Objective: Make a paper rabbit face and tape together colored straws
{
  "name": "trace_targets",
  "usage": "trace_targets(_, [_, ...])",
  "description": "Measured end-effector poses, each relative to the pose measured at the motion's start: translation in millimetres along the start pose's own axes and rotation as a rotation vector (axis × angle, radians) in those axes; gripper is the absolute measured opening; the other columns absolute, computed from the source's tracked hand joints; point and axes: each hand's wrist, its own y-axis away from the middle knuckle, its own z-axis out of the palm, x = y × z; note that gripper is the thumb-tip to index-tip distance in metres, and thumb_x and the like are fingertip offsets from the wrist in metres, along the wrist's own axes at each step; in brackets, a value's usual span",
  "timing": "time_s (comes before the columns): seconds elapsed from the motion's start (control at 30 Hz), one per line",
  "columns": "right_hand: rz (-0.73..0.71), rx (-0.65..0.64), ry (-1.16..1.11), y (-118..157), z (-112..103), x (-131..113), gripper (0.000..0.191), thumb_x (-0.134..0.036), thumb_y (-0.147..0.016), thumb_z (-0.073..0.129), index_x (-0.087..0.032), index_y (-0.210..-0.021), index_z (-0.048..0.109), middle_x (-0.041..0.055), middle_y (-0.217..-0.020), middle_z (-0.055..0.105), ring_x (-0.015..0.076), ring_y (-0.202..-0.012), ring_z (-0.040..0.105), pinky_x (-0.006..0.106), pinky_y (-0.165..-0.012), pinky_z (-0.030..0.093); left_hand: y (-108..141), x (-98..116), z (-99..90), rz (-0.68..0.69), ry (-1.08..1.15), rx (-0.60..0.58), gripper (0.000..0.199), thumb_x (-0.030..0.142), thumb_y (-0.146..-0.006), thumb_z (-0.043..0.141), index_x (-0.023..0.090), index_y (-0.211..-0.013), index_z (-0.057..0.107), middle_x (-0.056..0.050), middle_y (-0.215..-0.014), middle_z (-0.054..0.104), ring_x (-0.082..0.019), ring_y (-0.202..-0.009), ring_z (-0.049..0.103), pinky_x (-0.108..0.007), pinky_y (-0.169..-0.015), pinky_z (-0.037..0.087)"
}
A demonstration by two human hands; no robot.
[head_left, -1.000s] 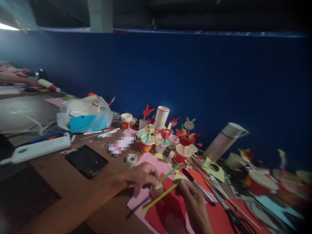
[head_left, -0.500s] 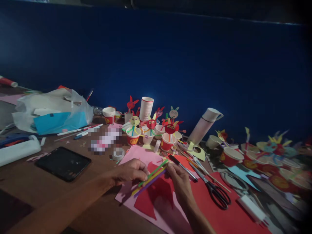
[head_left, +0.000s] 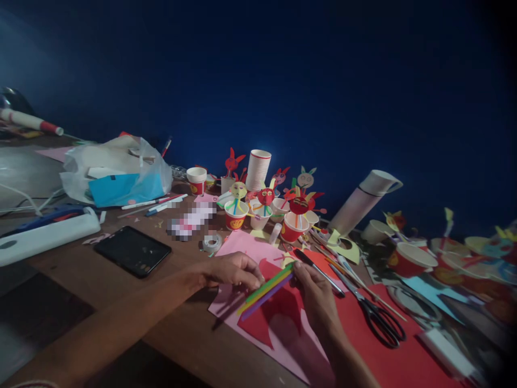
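My right hand (head_left: 314, 288) pinches the upper ends of several narrow paper strips: green (head_left: 270, 284), yellow (head_left: 264, 292) and purple (head_left: 266, 299). They fan out slightly toward the lower left. My left hand (head_left: 234, 272) has its fingers curled, thumb and fingertips closed at the edge of the green strip. Below both hands lies a pink paper sheet (head_left: 230, 296) with a cut red paper piece (head_left: 258, 328) on it. Beside my right hand rest a black pen (head_left: 319, 272) and black-handled scissors (head_left: 382, 320), partly over red paper (head_left: 363, 355).
Paper cups (head_left: 236, 215) with paper-faced figures stand behind the hands, near a cup stack (head_left: 258, 170) and a tilted white flask (head_left: 363, 199). Left are a dark tablet (head_left: 133, 250), tape roll (head_left: 211, 242) and plastic bag (head_left: 117, 167). More cups (head_left: 410, 258) stand at right.
The view has shifted, so everything sits further right. The green strip now lies closer alongside the yellow one. My right hand keeps hold of the strips.
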Motion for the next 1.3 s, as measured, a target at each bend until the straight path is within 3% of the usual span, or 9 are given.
trace_targets(0.13, [0.007, 0.007, -0.017, 1.0, -1.1, 0.6, 0.037, -0.044, -0.084, 0.056, -0.016, -0.06, 0.054, -0.0023, -0.057, 0.046, 0.0112, -0.055, 0.038, 0.022, -0.052, 0.029, -0.8, 3.7, 1.8, 0.038, -0.017, 0.037, 0.028, 0.038, -0.076, 0.055, 0.012, -0.079, 0.065, 0.0, -0.061, 0.058, -0.008, -0.051, 0.048, -0.018, -0.048, 0.036])
trace_targets(0.27, [0.011, 0.006, -0.041, 2.4, -1.1, 2.7, 0.035, -0.043, -0.084, 0.057, -0.016, -0.062, 0.057, -0.0019, -0.058, 0.047, 0.011, -0.055, 0.038, 0.022, -0.051, 0.029, -5.2, 6.1, 11.9, -0.006, 0.047, 0.004, 0.026, 0.034, -0.078, 0.053, 0.012, -0.07, 0.064, -0.002, -0.059, 0.059, -0.008, -0.05, 0.048, -0.02, -0.049, 0.036])
trace_targets(0.5, [-0.002, -0.004, -0.083, 2.3, -1.3, 3.4, 0.032, -0.042, -0.084, 0.058, -0.017, -0.064, 0.056, -0.0023, -0.059, 0.046, 0.0112, -0.056, 0.039, 0.022, -0.054, 0.032, -15.5, 3.0, 22.8, -0.054, 0.215, -0.248, 0.025, 0.031, -0.078, 0.05, 0.011, -0.082, 0.065, -0.006, -0.062, 0.064, -0.014, -0.055, 0.058, -0.029, -0.06, 0.045])
trace_targets(0.77, [-0.001, 0.055, -0.085, 2.3, -1.0, 3.6, 0.026, -0.04, -0.081, 0.062, -0.017, -0.071, 0.062, -0.0019, -0.06, 0.05, 0.0117, -0.058, 0.042, 0.022, -0.055, 0.033, -21.9, -3.5, 30.2, -0.03, 0.28, -0.121, 0.023, 0.031, -0.079, 0.049, 0.01, -0.074, 0.059, -0.008, -0.061, 0.065, -0.013, -0.048, 0.058, -0.027, -0.052, 0.046])
trace_targets(0.9, [-0.007, 0.092, -0.092, 2.2, -0.4, 1.3, 0.022, -0.04, -0.079, 0.064, -0.018, -0.083, 0.063, -0.0021, -0.063, 0.052, 0.0118, -0.059, 0.043, 0.022, -0.056, 0.034, -20.8, -3.2, 38.6, -0.033, 0.352, -0.062, 0.025, 0.033, -0.082, 0.047, 0.011, -0.081, 0.057, -0.009, -0.065, 0.065, -0.015, -0.049, 0.06, -0.024, -0.047, 0.043])
trace_targets(1.07, [-0.013, 0.117, -0.082, 3.0, 1.9, -2.1, 0.022, -0.038, -0.078, 0.065, -0.017, -0.084, 0.064, -0.0013, -0.063, 0.053, 0.0126, -0.059, 0.045, 0.023, -0.056, 0.035, -18.7, -1.8, 43.5, -0.068, 0.363, -0.008, 0.026, 0.035, -0.084, 0.044, 0.011, -0.089, 0.055, -0.008, -0.065, 0.064, -0.015, -0.051, 0.061, -0.023, -0.046, 0.042])
trace_targets(1.2, [-0.013, 0.12, -0.068, 4.2, 4.0, -4.4, 0.023, -0.038, -0.077, 0.065, -0.017, -0.085, 0.063, -0.0009, -0.063, 0.052, 0.0135, -0.058, 0.046, 0.024, -0.055, 0.037, -17.5, -3.6, 44.5, -0.066, 0.332, -0.012, 0.026, 0.036, -0.083, 0.045, 0.012, -0.087, 0.053, -0.006, -0.064, 0.063, -0.013, -0.044, 0.057, -0.023, -0.042, 0.041])
trace_targets(1.3, [-0.012, 0.136, -0.041, 3.9, 4.2, -4.5, 0.023, -0.039, -0.077, 0.065, -0.017, -0.085, 0.062, -0.0009, -0.063, 0.053, 0.0134, -0.056, 0.046, 0.024, -0.054, 0.039, -16.1, -5.3, 47.3, -0.062, 0.325, 0.055, 0.02, 0.033, -0.082, 0.047, 0.015, -0.077, 0.049, 0.0, -0.056, 0.058, -0.008, -0.037, 0.047, -0.02, -0.038, 0.037])
